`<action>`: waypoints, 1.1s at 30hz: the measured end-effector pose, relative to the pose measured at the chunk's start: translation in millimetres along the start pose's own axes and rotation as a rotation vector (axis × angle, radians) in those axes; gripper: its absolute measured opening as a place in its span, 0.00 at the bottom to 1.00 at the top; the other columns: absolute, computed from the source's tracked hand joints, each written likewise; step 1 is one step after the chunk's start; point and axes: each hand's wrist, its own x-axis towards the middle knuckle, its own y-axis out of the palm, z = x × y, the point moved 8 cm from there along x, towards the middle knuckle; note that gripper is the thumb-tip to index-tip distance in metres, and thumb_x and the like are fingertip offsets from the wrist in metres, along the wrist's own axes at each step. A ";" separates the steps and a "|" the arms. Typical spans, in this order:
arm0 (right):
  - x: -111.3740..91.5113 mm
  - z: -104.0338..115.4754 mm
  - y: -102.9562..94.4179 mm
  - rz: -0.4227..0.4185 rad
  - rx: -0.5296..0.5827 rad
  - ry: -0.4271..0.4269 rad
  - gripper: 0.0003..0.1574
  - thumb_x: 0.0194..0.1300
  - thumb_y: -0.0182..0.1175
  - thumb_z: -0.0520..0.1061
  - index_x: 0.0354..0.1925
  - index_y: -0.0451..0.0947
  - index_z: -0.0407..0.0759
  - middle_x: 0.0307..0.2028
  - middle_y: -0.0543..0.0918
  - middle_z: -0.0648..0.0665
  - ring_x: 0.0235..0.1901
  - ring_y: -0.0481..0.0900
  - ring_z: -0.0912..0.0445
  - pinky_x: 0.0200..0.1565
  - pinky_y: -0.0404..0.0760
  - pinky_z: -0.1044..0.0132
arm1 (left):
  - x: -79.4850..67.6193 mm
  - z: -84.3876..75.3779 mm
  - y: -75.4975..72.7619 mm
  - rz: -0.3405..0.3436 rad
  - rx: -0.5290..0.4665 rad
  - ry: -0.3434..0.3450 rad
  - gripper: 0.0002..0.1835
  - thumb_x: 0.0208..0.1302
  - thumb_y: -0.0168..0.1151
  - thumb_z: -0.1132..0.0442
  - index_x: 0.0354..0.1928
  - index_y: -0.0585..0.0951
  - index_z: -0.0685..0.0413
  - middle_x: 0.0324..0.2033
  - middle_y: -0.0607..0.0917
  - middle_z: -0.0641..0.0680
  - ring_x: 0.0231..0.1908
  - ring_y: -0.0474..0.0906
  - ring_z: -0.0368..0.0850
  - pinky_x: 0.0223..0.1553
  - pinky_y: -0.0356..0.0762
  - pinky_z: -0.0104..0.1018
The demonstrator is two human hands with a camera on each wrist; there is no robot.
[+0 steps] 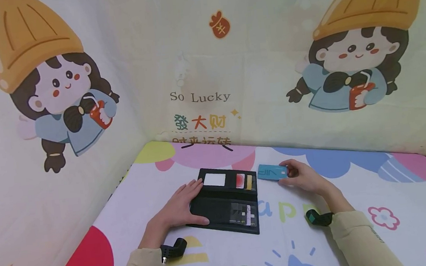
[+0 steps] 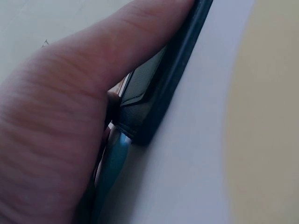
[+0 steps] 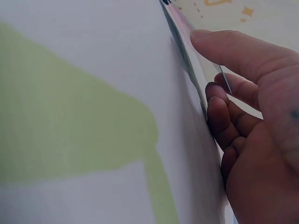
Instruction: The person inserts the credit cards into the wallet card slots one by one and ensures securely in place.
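A black card wallet (image 1: 214, 205) lies unfolded on the table. My left hand (image 1: 179, 204) rests over its left side, fingers extended toward the upper flap and thumb across the lower one. The left wrist view shows that thumb (image 2: 140, 32) on the wallet's edge (image 2: 173, 88). In the upper flap are a white card (image 1: 214, 179), a red-and-white card (image 1: 240, 181) and a yellow card (image 1: 249, 182). Cards (image 1: 248, 214) also show in the lower pocket. Just right of the wallet, my right hand (image 1: 306, 177) pinches a blue VIP card (image 1: 270, 172) by its right end.
A printed cloth (image 1: 240, 254) with colourful shapes covers the table. Behind it and to the left hang cartoon-printed curtains (image 1: 269, 80). Both wrists carry a small black camera, one on the left (image 1: 174, 249) and one on the right (image 1: 319, 218).
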 end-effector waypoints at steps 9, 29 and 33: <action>-0.6 6.5 -5.1 -0.033 0.012 -0.009 0.36 0.64 0.72 0.45 0.63 0.70 0.32 0.39 0.76 0.42 0.40 0.73 0.49 0.42 0.73 0.63 | 2.2 1.1 0.6 0.000 0.008 0.008 0.64 0.46 0.72 0.28 0.78 0.59 0.56 0.78 0.57 0.52 0.77 0.45 0.50 0.76 0.40 0.50; 4.1 26.8 -5.9 -0.067 -0.017 -0.054 0.36 0.62 0.73 0.45 0.62 0.72 0.30 0.38 0.77 0.43 0.41 0.74 0.48 0.39 0.72 0.64 | 2.6 4.2 2.0 0.008 0.009 -0.001 0.63 0.46 0.72 0.28 0.79 0.59 0.54 0.78 0.56 0.51 0.78 0.44 0.49 0.76 0.40 0.50; 5.8 30.6 -4.4 -0.070 -0.005 -0.063 0.36 0.61 0.74 0.44 0.61 0.72 0.29 0.39 0.77 0.42 0.41 0.74 0.48 0.38 0.72 0.65 | 3.3 3.8 2.0 0.008 0.012 0.001 0.63 0.46 0.72 0.28 0.79 0.58 0.55 0.78 0.56 0.51 0.78 0.44 0.50 0.76 0.40 0.50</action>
